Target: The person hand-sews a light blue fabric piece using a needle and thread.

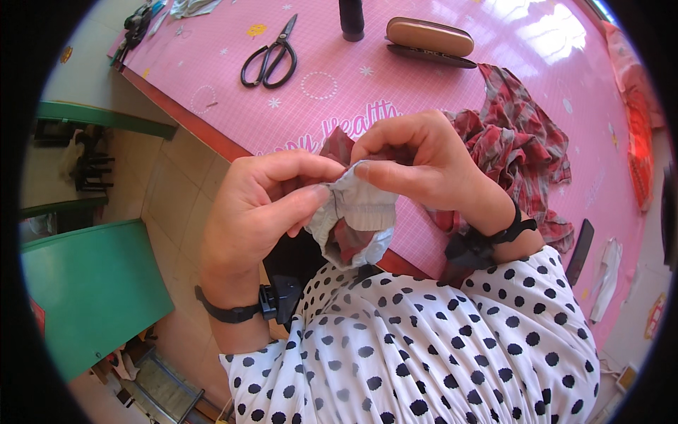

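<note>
We list: one white gathered cloth piece, above the near edge of the pink-covered table — left hand and right hand, thumbs and fingers pinched on its upper edge, apparently steadying it; far left, black-handled scissors — seemingly clear of both.

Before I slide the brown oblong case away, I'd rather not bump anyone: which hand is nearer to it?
Right. The right hand is below the brown oblong case in the picture; the left hand is farther off, lower and to its left.
</note>
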Available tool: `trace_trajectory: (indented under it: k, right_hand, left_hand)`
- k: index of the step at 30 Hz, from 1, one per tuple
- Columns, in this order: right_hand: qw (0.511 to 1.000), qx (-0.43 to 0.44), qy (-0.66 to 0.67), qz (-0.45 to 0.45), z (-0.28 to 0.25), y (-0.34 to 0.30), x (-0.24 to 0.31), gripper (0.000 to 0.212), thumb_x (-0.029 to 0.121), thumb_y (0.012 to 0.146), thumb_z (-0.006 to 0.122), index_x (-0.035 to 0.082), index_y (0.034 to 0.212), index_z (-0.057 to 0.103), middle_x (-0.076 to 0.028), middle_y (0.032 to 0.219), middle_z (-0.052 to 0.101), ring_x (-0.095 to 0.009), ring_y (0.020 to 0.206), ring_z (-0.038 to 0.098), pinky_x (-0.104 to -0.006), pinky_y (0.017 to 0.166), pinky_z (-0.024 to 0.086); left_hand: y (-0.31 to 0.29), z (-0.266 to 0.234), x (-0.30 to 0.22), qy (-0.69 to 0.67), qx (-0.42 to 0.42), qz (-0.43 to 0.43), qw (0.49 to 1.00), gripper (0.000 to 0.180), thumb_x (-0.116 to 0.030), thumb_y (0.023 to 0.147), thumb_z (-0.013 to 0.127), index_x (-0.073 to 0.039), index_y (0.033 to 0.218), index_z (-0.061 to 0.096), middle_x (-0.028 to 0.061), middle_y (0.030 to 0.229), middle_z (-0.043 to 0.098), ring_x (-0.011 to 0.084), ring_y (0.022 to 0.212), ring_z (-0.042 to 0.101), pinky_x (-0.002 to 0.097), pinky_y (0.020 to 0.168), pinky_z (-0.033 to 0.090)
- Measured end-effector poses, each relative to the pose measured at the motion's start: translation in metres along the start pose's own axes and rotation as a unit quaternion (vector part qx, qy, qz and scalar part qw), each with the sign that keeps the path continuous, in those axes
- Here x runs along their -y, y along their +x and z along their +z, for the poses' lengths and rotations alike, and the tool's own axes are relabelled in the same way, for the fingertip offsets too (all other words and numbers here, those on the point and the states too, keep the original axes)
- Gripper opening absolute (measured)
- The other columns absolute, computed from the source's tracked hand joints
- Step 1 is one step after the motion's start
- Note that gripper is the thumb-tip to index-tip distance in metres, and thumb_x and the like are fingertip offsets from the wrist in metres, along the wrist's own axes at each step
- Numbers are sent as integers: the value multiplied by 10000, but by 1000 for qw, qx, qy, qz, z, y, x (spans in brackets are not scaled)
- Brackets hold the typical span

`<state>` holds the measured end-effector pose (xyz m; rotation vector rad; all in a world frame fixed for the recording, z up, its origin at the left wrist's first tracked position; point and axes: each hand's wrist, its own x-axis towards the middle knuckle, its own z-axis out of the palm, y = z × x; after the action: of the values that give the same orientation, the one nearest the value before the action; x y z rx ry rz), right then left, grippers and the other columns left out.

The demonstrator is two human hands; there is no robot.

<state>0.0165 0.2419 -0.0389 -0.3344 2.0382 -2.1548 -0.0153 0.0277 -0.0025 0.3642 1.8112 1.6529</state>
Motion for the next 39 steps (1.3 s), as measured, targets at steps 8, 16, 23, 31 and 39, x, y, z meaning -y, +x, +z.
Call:
trace_trajectory:
  k: [8, 16, 23, 31, 39]
  right_hand:
    - [1000, 20, 8, 2, -2, 2, -6, 156, 102, 804, 672, -44, 857, 676, -8, 702, 626, -25, 656, 532, -193, 570, 448]
    - [1000, 22, 0, -2, -3, 4, -7, 175, 130, 816, 689, -40, 854, 679, 3, 685, 613, -20, 634, 510, -192, 545, 424]
    - [999, 27, 19, 10, -2, 4, -11, 160, 123, 814, 684, -34, 845, 680, 10, 683, 606, -20, 635, 508, -193, 545, 419]
    - [998, 16, 48, 34, 0, 5, -13, 142, 107, 802, 689, -30, 836, 675, 7, 696, 612, -23, 640, 518, -192, 560, 429]
    - [998, -58, -27, -3, 5, 1, -11, 123, 77, 774, 695, -35, 814, 663, -26, 663, 622, -34, 619, 547, -206, 546, 458]
  left_hand:
    - [4, -1, 1, 2, 17, 2, 1000, 179, 11, 820, 583, 38, 978, 664, -24, 712, 570, 19, 585, 475, 166, 512, 362]
    - [4, -2, 1, 8, 10, 1, 1000, 180, 10, 821, 584, 40, 980, 663, -19, 733, 576, 24, 593, 482, 167, 516, 369]
    - [6, -5, 2, 9, 30, 4, 999, 175, 11, 817, 588, 41, 974, 660, -18, 742, 578, 23, 598, 487, 168, 518, 373]
    - [5, -6, 2, 15, 6, -16, 1000, 157, -4, 815, 608, 31, 956, 666, -17, 726, 595, 15, 582, 496, 166, 509, 372]
    - [4, 1, 2, 81, -58, -7, 995, 161, -8, 832, 603, 38, 974, 664, 2, 762, 620, 46, 618, 536, 191, 554, 422]
